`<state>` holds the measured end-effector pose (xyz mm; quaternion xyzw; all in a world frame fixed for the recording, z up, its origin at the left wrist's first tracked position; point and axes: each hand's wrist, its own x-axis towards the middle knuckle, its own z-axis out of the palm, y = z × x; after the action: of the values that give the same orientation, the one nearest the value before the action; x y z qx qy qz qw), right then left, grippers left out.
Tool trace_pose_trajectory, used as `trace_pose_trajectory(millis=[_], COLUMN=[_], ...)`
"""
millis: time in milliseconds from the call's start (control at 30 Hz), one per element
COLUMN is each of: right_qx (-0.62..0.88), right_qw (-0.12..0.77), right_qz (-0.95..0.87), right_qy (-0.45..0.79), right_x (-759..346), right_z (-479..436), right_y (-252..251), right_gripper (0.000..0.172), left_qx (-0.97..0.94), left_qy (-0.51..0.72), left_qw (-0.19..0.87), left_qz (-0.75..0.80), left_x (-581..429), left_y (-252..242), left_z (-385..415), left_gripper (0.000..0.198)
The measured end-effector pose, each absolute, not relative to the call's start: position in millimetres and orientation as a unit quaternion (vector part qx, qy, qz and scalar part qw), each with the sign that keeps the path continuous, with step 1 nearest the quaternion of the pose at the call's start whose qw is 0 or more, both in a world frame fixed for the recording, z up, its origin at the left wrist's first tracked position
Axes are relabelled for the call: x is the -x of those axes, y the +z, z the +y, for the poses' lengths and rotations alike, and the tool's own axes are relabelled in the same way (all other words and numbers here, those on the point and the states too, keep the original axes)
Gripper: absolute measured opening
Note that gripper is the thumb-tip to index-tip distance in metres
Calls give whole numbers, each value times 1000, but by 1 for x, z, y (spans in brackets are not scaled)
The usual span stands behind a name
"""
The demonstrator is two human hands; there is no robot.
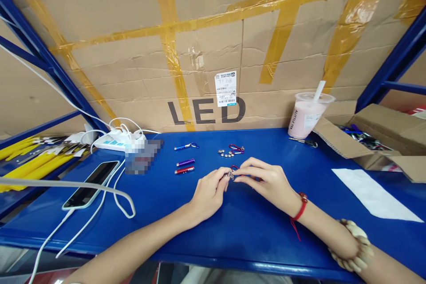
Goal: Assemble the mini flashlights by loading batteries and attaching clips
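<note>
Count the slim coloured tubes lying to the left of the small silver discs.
3: the blue tube lies farthest back, the purple tube in the middle, the red tube nearest. The left hand or the blurred patch may hide more.

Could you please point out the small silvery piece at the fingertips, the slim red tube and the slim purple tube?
Small silvery piece (pixel 231 175): head view, its visible middle.
Slim red tube (pixel 184 170): head view, barrel's middle.
Slim purple tube (pixel 185 163): head view, barrel's middle.
</note>
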<state>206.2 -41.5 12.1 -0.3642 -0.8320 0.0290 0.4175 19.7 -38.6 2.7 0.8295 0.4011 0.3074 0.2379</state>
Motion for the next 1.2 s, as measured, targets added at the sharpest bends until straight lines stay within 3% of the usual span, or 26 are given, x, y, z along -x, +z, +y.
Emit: trace_pose_trajectory(millis=[333, 1200], right_qx=[349, 352], right_qw=[428, 446], right_qz=[-834, -781], right_qy=[13, 258], right_x=[-207, -209], right_z=[-42, -40], right_y=[11, 11], right_gripper=[16, 21], left_qx=[-844, -845], left_qy=[289, 296], left_qw=[252, 274], left_qz=[374, 351], left_x=[-21, -17], left_y=[8, 3], left_z=[-43, -43], left_gripper=[22, 17])
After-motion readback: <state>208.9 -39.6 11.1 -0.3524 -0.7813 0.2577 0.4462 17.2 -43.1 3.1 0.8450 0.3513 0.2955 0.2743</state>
